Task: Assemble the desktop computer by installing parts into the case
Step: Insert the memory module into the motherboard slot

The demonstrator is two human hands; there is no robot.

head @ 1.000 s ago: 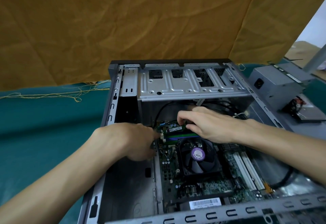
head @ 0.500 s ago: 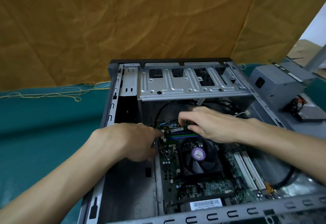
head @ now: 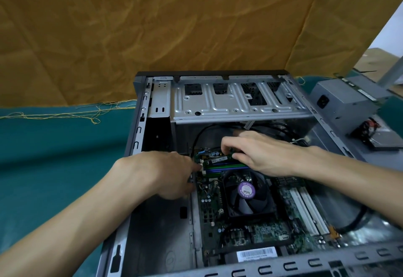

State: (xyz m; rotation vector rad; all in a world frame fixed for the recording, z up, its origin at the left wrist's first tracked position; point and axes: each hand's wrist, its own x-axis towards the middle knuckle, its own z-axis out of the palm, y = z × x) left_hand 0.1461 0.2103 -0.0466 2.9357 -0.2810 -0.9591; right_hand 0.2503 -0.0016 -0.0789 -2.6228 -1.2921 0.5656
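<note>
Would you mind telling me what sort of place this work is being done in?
Probably a makeshift repair or recording bench, not a proper workshop: the open grey metal computer case lies on a teal cloth-covered table, and a creased mustard-yellow fabric backdrop hangs behind.

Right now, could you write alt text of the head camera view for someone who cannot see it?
Two bare hands work a green memory stick into the circuit board of an open computer case: the right hand holds it from above, the left hand touches its end. A black cooling fan sits just below.
</note>
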